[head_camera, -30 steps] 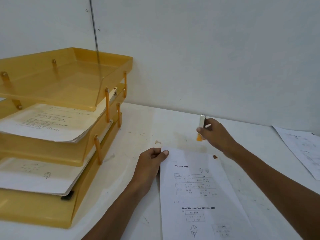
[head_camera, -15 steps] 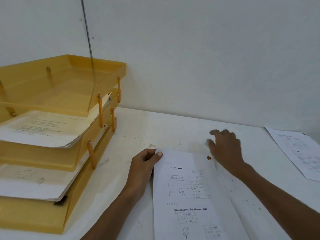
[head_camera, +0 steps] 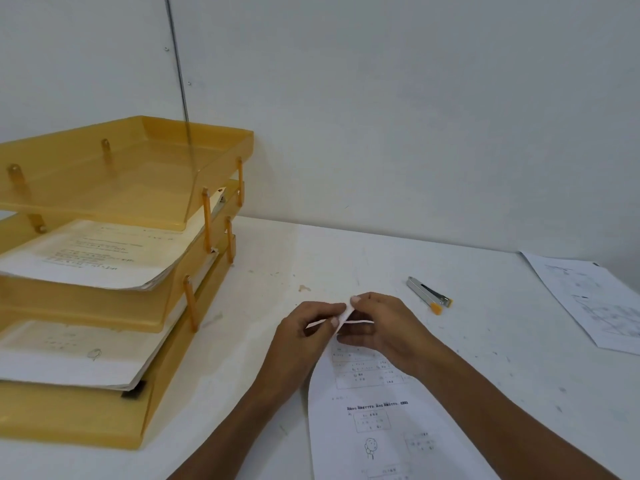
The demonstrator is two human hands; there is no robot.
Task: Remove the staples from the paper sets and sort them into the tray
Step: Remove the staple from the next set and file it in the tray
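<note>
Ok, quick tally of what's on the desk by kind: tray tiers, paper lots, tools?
Translucent amber plastic tray tiers: 3
White paper stacks in the tiers: 2
Printed paper set, pinched by left hand and right hand: 1
Loose printed sheet at far right: 1
Silver staple remover with orange tip: 1
Total: 8

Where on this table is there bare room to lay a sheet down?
Bare table: between the tray stack and the left hand; along the wall behind the staple remover; a strip between remover and loose sheet. Crowded: front centre, where left and right hand pinch the paper set.
</note>
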